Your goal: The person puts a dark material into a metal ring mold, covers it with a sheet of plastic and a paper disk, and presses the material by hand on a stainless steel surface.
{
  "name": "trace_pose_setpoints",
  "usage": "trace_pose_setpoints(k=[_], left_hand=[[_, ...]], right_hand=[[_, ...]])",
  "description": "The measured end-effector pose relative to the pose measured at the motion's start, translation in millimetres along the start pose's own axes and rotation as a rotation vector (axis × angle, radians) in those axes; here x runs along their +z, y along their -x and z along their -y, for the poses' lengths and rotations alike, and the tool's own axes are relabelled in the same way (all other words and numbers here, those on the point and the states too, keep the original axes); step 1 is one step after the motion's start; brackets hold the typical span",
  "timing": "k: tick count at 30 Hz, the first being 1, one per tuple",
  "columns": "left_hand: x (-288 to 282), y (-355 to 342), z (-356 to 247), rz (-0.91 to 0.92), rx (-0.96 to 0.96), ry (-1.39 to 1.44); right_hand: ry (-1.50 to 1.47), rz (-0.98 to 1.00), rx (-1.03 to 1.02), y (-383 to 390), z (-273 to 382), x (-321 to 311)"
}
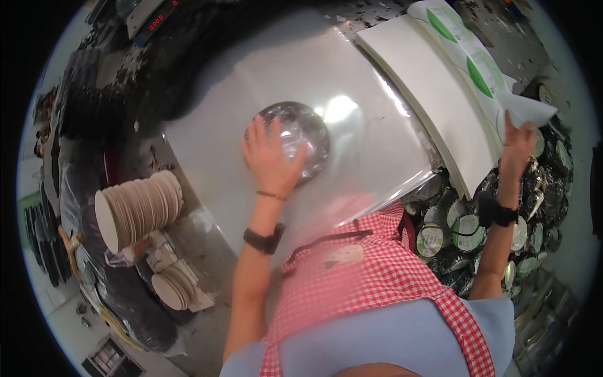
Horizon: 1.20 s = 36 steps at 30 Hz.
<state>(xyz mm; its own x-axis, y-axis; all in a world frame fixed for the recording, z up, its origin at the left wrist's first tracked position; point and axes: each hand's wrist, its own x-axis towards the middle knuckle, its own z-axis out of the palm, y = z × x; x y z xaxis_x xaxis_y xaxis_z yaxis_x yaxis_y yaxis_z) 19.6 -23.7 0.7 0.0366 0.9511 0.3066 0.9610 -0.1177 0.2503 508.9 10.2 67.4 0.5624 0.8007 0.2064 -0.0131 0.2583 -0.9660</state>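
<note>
Left hand [271,157] lies flat with its fingers spread, palm down on the near-left part of a clear round lid [295,139], pressing on it rather than gripping it; the fingers are apart and clamped on nothing. That lid sits on a clear plastic sheet [352,151] spread over the pale surface [207,144], and being round it has no long axis to speak of: its bare part shows beyond and to the right of the fingertips, so the lid lies straight ahead of this hand and under it. Left of the lid, well apart and off the edge of the surface, a stack of tan paper discs [139,209] lies on its side, with a smaller pile of white discs [173,288] below it. Right of the lid, a thick white board [433,94] runs diagonally away from the person, its long axis slanting from upper left to lower right, and a printed white-and-green strip [468,53] follows its far edge. Right hand [518,141] is well apart from the lid, raised at the lower end of that strip with the fingers closed on its white end [531,108]. Below this hand, right of the board, lies a heap of round foil-rimmed seals [468,227]. Of the two, the left hand is by far the nearer to the lid, already touching it.
</note>
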Motion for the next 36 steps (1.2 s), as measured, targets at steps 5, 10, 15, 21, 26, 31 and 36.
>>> trace_pose_setpoints(k=[5,10,15,21,26,31,36], left_hand=[[-0.8,4.3,-3.6,0.088,-0.023,-0.058],[35.6,34.1,24.4,0.231,-0.053,0.483],[34.7,21.7,11.4,-0.146,-0.817,2.56],[21.1,9.1,5.9,-0.202,-0.724,2.63],[44.9,38.8,20.9,0.049,-0.502,1.767],[19.6,39.5,34.8,0.216,-0.128,0.477],[-21.2,31.8,35.1,0.19,-0.058,0.251]], right_hand=[[0.436,1.078,-0.556,144.2,-53.9,207.3],[0.566,1.337,-0.873,167.4,-60.0,239.6],[0.633,1.468,-0.907,159.3,-51.0,246.2],[0.642,1.634,-0.644,141.8,-15.0,281.7],[0.676,1.191,-0.696,202.6,-63.3,314.8],[0.746,1.264,-0.661,204.7,-67.8,314.0],[0.846,1.306,-0.783,208.2,-74.4,311.3]])
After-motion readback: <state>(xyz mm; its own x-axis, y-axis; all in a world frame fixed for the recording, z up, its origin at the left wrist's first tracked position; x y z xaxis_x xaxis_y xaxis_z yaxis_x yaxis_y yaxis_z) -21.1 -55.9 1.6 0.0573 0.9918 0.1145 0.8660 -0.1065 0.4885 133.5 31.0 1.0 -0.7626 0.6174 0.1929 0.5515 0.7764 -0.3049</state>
